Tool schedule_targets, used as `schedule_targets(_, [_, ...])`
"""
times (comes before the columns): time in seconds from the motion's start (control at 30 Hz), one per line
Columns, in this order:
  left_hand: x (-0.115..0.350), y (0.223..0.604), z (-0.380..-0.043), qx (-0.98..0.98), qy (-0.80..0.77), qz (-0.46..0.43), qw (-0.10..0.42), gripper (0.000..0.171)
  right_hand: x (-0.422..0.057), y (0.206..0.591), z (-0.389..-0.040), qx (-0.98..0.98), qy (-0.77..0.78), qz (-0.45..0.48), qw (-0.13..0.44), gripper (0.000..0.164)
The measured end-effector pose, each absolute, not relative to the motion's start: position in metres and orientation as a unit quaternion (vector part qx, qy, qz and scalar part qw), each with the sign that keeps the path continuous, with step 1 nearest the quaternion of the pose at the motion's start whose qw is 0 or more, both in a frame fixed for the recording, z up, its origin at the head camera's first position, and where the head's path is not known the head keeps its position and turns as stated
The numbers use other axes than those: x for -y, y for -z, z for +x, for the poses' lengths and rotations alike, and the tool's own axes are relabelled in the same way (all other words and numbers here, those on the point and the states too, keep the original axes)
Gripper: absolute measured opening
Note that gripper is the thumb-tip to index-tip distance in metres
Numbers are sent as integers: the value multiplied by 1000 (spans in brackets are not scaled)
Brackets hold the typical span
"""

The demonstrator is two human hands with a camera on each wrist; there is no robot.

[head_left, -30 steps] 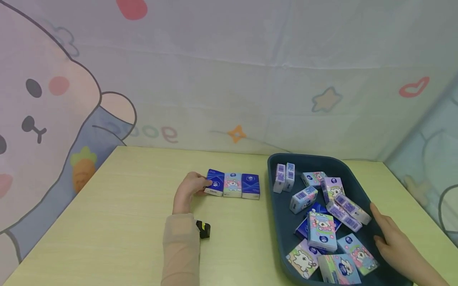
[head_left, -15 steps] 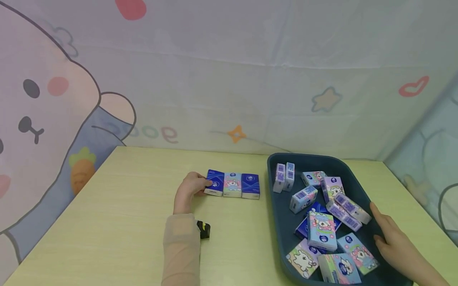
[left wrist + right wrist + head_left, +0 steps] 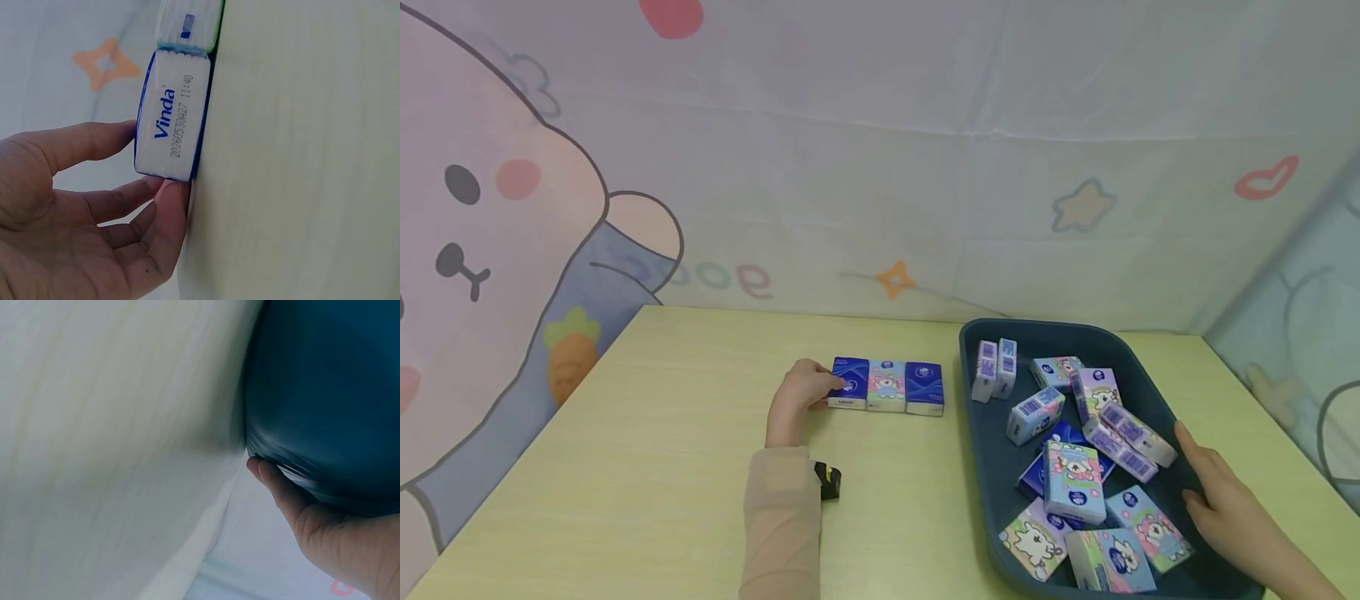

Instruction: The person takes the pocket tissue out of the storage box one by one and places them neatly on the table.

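Three tissue packs lie side by side in a row on the table: a dark blue pack (image 3: 851, 377), a pastel cartoon pack (image 3: 887, 383) and another dark blue pack (image 3: 924, 385). My left hand (image 3: 802, 392) pinches the leftmost blue pack, thumb on its printed top and the fingers low at its left side. Its white end with blue lettering (image 3: 167, 119) faces the left wrist camera. My right hand (image 3: 1236, 504) holds the right rim of a dark teal tray (image 3: 981, 483), thumb inside and fingers along the outer wall. In the right wrist view the fingers touch the tray's outside.
Inside the tray lie several tissue packs, such as a cartoon pack (image 3: 1075, 479) on top of blue ones and two purple-sided packs (image 3: 1127, 446). A printed cloth (image 3: 850, 167) hangs behind the pale wooden table (image 3: 662, 467). A cable (image 3: 1324, 437) shows at far right.
The leftmost blue pack has turned slightly and now lies straighter in line with the other two. My left hand has barely moved; the right hand stays on the tray. The head view shifts slightly.
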State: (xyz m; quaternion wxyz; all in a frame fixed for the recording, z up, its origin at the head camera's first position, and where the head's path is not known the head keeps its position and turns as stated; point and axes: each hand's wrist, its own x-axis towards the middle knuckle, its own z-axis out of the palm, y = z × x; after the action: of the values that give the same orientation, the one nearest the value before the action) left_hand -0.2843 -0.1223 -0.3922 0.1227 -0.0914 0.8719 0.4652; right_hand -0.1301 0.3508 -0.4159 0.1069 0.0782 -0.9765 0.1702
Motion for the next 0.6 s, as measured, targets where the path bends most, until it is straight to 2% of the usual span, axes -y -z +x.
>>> schedule_targets(0.47, [125,382,-279,-883,-450,-57,117,45,-351,415,-131,977,-166,79,106,92])
schedule_targets(0.6, [126,377,-278,-886,-449,-58,101,48,-351,415,-131,978,-164,79,106,92])
